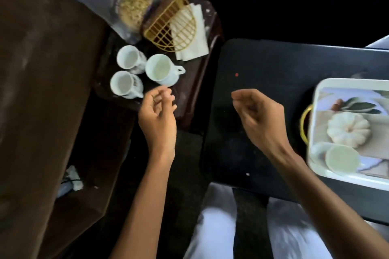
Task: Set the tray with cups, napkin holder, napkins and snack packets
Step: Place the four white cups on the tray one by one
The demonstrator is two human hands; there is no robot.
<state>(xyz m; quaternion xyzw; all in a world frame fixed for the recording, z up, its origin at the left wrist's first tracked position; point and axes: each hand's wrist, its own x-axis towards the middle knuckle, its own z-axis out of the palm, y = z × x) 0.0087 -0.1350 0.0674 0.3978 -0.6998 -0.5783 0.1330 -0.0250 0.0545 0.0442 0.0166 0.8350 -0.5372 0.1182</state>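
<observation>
Three white cups stand on a small dark side table [193, 90]: one at the back left [128, 57], one at the front left [123, 82], one with its handle to the right [160, 68]. Behind them lies a gold wire napkin holder [172, 27] over white napkins [197, 33], with clear snack packets [130, 0] further back. At the right, a white tray [320, 111] with a pumpkin picture carries one cup [342, 159]. My left hand [156, 115] hovers just in front of the cups, fingers loosely curled, holding nothing. My right hand [261, 115] floats empty over the black table.
A black table [263, 65] fills the middle and right, and the tray rests on its right part. A brown sofa arm [42, 90] runs along the left. My knees in light trousers [214, 227] show at the bottom. The tray has a gold handle [304, 124].
</observation>
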